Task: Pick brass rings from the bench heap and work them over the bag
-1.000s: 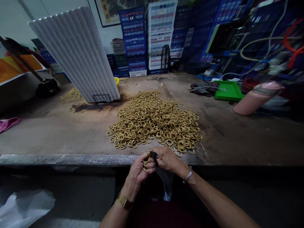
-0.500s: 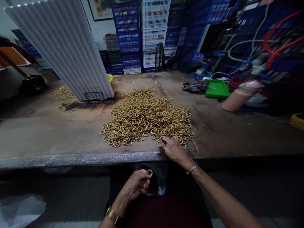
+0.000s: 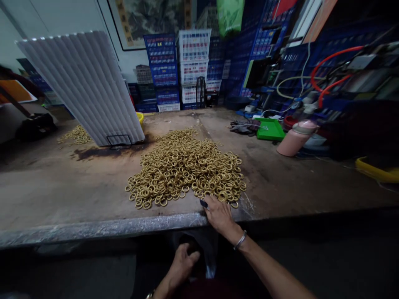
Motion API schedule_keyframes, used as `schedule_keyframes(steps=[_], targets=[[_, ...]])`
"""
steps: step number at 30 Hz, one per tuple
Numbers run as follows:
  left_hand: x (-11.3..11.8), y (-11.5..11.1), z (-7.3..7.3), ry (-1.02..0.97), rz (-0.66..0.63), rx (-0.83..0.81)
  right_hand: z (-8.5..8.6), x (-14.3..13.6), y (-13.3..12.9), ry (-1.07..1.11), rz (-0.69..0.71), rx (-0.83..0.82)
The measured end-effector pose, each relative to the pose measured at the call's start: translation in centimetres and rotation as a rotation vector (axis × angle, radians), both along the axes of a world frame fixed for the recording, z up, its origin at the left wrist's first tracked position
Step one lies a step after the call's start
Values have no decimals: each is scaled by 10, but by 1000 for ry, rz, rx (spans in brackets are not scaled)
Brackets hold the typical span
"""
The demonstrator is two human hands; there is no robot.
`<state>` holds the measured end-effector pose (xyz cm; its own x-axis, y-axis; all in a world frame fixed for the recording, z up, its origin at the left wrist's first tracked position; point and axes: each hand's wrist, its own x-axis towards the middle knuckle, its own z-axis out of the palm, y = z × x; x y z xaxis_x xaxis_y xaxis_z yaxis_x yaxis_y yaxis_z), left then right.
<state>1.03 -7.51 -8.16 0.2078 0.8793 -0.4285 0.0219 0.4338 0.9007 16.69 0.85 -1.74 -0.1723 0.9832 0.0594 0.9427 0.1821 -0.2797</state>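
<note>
A broad heap of brass-coloured rings [image 3: 187,166] lies on the worktable [image 3: 77,187], reaching close to its front edge. My right hand [image 3: 220,214] rests palm down at the near right of the heap, fingers bent beside the rings. A small dark piece [image 3: 203,203] shows at its thumb side; whether it is held or worn I cannot make out. Below the table edge, my left hand [image 3: 183,261] hovers over my lap, thumb and forefinger apart, with no ring visible in it. A pale plastic bag [image 3: 209,253] hangs just beyond that hand.
A tall white corrugated panel [image 3: 84,87] stands in a wire holder at the left, with more rings [image 3: 76,135] behind it. To the right are a green tray [image 3: 270,128], a pink bottle [image 3: 294,140] and dark gloves [image 3: 245,127]. Stacked crates [image 3: 193,66] line the back.
The ring that was pinched in my left hand is out of sight, and its fingers have parted. My right hand stays at the heap's near edge. The camera view has tilted up and turned right.
</note>
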Motion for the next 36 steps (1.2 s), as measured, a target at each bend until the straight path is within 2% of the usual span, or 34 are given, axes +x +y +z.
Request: schedule_keyframes(steps=[4,6,8,10,12,14,16,18,22,25,27,31,33,36], targets=[[8,5,41,-65,-106,87,-8,-1,5,-7,0,17],[11,15,57,-87,-68,108,-10,0,10,45,9,38],[12,29,66,-78,46,166,-7,0,14,145,22,51],[12,43,69,-65,181,251,-1,-3,19,311,21,40],[11,55,69,-61,277,348,8,-7,20,578,0,-35],[10,62,67,-45,337,461,15,-13,19,952,-45,-228],[9,64,66,-51,365,525,19,-18,15,1319,-102,-459],[8,64,67,-78,368,527,20,-21,10,1589,-150,-640],[5,65,68,-74,318,545,16,-24,3,1840,-202,-848],[1,66,66,-33,250,577,14,-26,1,1844,-204,-897],[-2,66,64,2,223,592,14,-26,2,1749,-196,-859],[-2,63,64,19,241,524,13,-26,4,1355,-167,-508],[0,62,68,-6,234,449,12,-25,6,1140,-86,-324],[3,61,77,-50,208,342,9,-26,7,954,73,-214]])
